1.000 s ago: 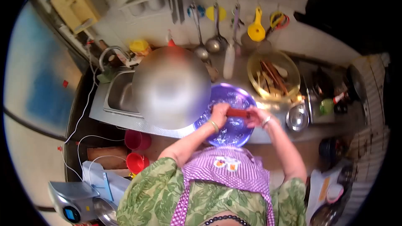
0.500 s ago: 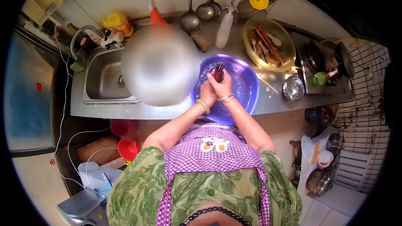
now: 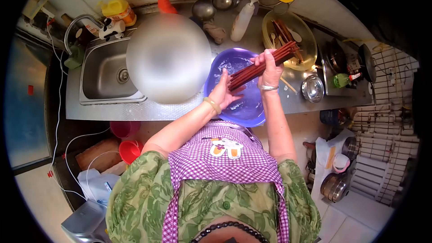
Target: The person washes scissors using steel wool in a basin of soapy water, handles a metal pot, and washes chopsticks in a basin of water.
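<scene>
A bundle of reddish-brown chopsticks [image 3: 254,69] is held slanting over a purple basin [image 3: 245,108] of water. My right hand [image 3: 270,71] is wrapped round the bundle's upper part. At its lower end is my left hand [image 3: 224,93], with fingers spread and the palm against the stick ends. Right of the basin, a yellowish translucent bowl [image 3: 309,40] holds more chopsticks and spoons.
A blurred round shape [image 3: 168,58] covers the counter between the sink [image 3: 101,74] and the basin. A white bottle [image 3: 243,22] stands behind the basin. A small metal bowl [image 3: 312,88] and a green bottle [image 3: 342,80] are at the right. Ladles [image 3: 204,9] hang on the wall.
The chopsticks, upright between both hands half a second ago, now slant up to the right. My right hand has moved right and up with them; my left hand has opened. The view has shifted slightly.
</scene>
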Demonstrator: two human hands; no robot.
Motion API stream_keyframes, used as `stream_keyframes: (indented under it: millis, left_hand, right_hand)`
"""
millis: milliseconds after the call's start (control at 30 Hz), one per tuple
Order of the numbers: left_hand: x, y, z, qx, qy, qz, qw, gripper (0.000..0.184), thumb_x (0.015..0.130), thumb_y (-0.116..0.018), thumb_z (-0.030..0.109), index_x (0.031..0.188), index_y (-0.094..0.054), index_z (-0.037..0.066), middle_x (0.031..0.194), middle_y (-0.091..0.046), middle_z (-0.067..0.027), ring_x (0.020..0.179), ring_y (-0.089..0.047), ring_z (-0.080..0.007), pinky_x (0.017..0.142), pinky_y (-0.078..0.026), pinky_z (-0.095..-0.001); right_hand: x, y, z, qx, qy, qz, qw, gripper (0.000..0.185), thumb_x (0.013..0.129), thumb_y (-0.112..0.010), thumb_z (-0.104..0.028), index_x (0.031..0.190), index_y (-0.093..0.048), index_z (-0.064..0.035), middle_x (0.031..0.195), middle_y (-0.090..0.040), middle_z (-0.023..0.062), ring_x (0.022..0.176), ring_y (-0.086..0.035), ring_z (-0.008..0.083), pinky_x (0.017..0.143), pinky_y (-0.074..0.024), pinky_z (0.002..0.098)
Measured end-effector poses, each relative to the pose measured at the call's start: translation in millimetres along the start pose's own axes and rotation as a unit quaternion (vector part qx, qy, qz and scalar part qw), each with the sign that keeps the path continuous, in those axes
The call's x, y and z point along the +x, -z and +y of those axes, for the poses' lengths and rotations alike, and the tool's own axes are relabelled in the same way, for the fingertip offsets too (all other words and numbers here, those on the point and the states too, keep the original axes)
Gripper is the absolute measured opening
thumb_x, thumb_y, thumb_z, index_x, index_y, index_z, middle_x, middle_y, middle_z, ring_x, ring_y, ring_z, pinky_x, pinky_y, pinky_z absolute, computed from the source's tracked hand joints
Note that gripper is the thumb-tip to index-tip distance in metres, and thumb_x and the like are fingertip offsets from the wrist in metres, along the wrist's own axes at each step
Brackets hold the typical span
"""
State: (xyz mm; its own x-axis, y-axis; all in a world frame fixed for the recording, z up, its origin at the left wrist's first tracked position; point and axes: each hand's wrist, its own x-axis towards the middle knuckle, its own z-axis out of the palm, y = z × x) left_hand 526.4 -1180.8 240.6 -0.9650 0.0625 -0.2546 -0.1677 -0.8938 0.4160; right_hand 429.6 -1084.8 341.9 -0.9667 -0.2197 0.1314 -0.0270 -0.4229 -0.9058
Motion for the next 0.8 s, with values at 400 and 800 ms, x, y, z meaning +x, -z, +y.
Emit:
stream_keyframes:
  millis: [400,800]
  left_hand:
    - [24.1,41.5,-27.2,-0.132,0.033,0.124,0.983,0.033,0.097,-0.031,0.027,0.104,-0.044,-0.002,0.102,-0.054,-0.0174,0.091,-0.057,-0.0270,0.079,-0.053,-0.0399]
    - [-88.6,17.0,50.3,0.319,-0.023,0.067,0.945,0.023,0.095,-0.044,0.024,0.101,-0.053,0.004,0.084,-0.061,-0.0044,0.068,-0.061,-0.0134,0.050,-0.046,-0.0214]
  right_hand:
    - [-17.5,19.4,-3.2,-0.221,-0.170,-0.138,0.950,0.010,0.077,-0.067,-0.015,0.079,-0.064,-0.0054,0.073,-0.060,0.0026,0.058,-0.053,0.0103,0.049,-0.0412,0.0227]
    - [-17.1,46.3,12.5,-0.442,0.087,-0.020,0.893,0.018,0.070,-0.070,-0.012,0.081,-0.059,-0.0015,0.075,-0.060,0.0051,0.068,-0.057,0.0133,0.066,-0.0472,0.0301]
